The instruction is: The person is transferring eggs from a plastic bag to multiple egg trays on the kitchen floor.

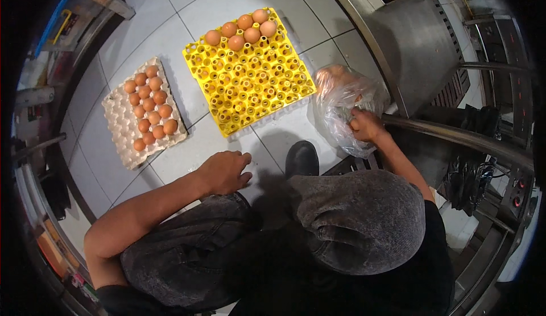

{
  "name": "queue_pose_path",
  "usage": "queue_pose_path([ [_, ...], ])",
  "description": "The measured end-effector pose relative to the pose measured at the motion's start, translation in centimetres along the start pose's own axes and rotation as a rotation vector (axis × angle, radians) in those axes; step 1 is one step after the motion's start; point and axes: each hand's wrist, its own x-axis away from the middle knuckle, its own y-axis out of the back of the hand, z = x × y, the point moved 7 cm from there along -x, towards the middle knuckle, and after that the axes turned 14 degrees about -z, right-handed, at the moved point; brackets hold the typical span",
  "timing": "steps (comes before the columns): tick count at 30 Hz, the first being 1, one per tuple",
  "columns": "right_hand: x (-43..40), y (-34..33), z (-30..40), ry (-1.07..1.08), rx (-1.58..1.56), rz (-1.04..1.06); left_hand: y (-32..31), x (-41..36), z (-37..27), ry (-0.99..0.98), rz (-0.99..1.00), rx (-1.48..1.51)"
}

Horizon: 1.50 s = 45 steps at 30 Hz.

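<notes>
My right hand grips the gathered plastic of a clear bag on the floor. Brown eggs show through the bag's far side. Over my left knee hangs my left hand, with its fingers bent, a gap at the thumb and nothing seen in it. A yellow plastic egg tray lies ahead of me, left of the bag; several brown eggs sit along its far edge. Farther left is a grey pulp egg tray, where brown eggs fill the right part and bare cups show on the left.
White floor tiles lie under the trays. A metal rail runs close by my right wrist, beside a steel surface. Black plastic bags hang at the right. Shelving stands at the left. My black shoe is near the bag.
</notes>
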Motion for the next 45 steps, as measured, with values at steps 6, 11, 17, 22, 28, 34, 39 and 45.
queue_pose_path([
  [6,0.6,-1.6,-0.9,-0.050,-0.078,-0.069,-0.2,-0.1,0.5,-0.015,0.016,-0.010],
  [11,1.4,0.2,-0.2,-0.008,-0.270,-0.270,4.0,-0.5,-3.8,-0.147,0.007,-0.062],
  [17,1.8,1.1,1.9,-0.158,-0.346,-0.027,3.9,-10.6,-12.8,-0.665,-0.234,0.010],
  [22,1.9,0.1,2.3,-0.135,-0.335,-0.127,-3.7,-22.3,-13.7,-0.483,-0.448,0.118],
  [28,1.5,0.2,3.1,-0.285,-0.191,-0.020,-7.7,-26.9,-13.7,-0.142,-0.445,-0.215],
  [34,1.2,-1.1,1.3,-0.288,0.027,-0.020,-8.7,-26.0,-15.8,-0.224,-0.323,-0.407],
  [39,1.3,-2.1,2.2,-0.276,-0.070,-0.038,-10.0,-26.0,-13.3,-0.085,-0.391,-0.246],
  [45,1.7,-3.1,2.1,-0.322,-0.164,0.043,-8.7,-24.5,-11.5,-0.014,-0.554,0.046],
])
